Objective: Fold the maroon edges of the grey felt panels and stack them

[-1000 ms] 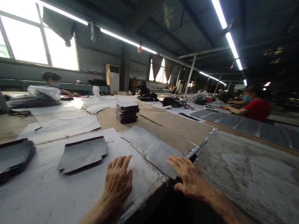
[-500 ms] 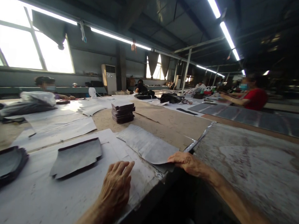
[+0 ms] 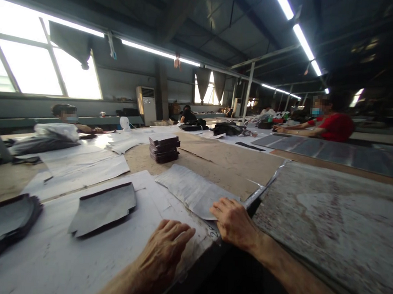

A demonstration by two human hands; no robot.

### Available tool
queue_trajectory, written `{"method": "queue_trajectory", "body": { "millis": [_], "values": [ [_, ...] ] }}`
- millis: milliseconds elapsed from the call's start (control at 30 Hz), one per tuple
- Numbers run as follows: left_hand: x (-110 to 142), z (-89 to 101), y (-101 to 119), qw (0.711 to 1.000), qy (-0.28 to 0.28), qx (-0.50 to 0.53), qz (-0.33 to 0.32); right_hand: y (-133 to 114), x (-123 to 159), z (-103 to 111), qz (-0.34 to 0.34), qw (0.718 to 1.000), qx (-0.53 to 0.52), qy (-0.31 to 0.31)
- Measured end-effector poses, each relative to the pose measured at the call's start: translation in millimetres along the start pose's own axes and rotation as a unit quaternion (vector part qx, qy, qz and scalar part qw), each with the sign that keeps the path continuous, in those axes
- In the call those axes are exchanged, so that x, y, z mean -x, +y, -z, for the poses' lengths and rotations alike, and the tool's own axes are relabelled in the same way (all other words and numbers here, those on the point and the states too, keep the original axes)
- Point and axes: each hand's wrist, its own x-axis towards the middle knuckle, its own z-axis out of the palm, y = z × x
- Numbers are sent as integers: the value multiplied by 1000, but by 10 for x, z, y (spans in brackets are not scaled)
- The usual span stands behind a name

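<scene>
My left hand (image 3: pixel 169 246) is over the near edge of the white paper (image 3: pixel 95 251), palm down, its fingers loosely bent and close together, with nothing seen in it. My right hand (image 3: pixel 233 223) is at the near right corner of the grey sheet (image 3: pixel 194 190), fingers bent over the edge; I cannot tell whether they pinch it or only rest on it, since the thumb is out of sight. The sheet lies aslant in front of my hands, running from that corner to the far left, across the white paper and the brown board (image 3: pixel 230 159). Left of it, on the white paper, is a grey panel (image 3: pixel 106 208) with dark edges, and farther left, at the side of my view, a dark-rimmed pile (image 3: pixel 4 224). Beyond the sheet, a stack (image 3: pixel 164 149) of dark pieces stands on the brown board. To my right, past a dark gap, is a stained slab (image 3: pixel 331 215), and on its far side lie long grey strips (image 3: pixel 328 150). A person in red (image 3: pixel 337 127) leans in at the far right. At the far left, another person (image 3: pixel 64 114) sits behind a clear plastic bag (image 3: pixel 60 132), with one arm on the work surface.
</scene>
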Motion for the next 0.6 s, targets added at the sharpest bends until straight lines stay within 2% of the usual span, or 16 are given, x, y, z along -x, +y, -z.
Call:
{"method": "queue_trajectory", "body": {
  "millis": [67,167,267,467,600],
  "values": [
    [-72,-10,33,1000,-22,3,-4,4,-62,-59,-20,1000,-10,9],
    [-205,-72,87,999,-41,-2,12,89,-133,-127,-86,996,-30,22],
    [-334,-163,120,999,-27,-16,42,153,-169,-132,-139,988,-54,26],
    [-461,-296,101,991,12,-52,124,147,-190,-65,-195,974,-111,16],
    [-465,-279,107,989,1,-56,134,374,-270,-47,-218,966,-139,23]
  ]
}}
